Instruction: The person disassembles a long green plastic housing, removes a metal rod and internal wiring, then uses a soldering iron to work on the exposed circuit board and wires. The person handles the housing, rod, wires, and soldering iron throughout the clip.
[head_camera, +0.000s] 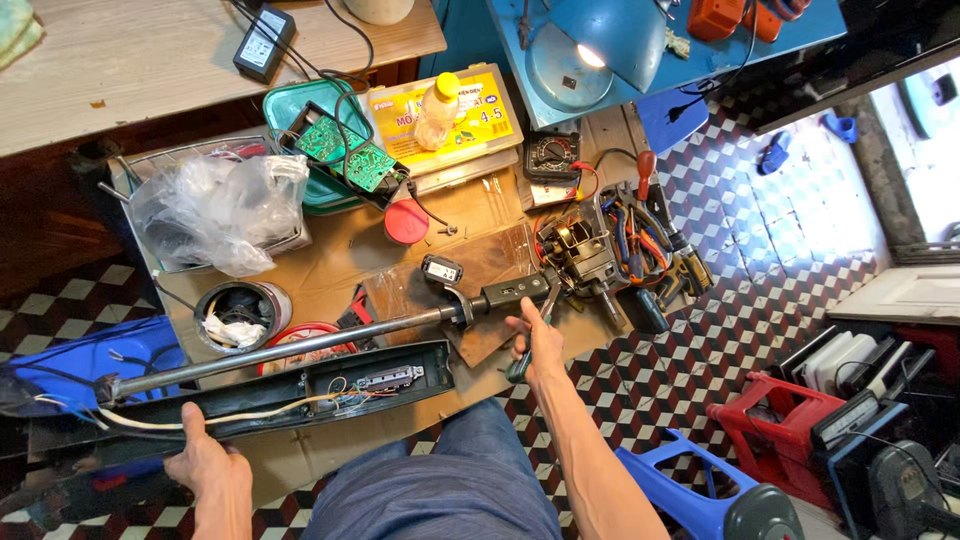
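My left hand (205, 462) grips the near edge of a long dark plastic casing (330, 385), open on top with wires and a small connector block inside. A metal pole (285, 348) runs along it up to a dark neck piece (510, 292) joined to a fan motor (580, 255). My right hand (535, 340) holds green-handled pliers (535, 335), their jaws at the joint between neck and motor.
On the cardboard-covered low table: green circuit boards (345, 150) on a teal tray, a yellow parts box (470, 120) with a bottle, a red lid (406, 222), a multimeter (552, 155), a tin (240, 312), a plastic bag (225, 205), piled hand tools (640, 250). A blue stool (700, 495) stands right.
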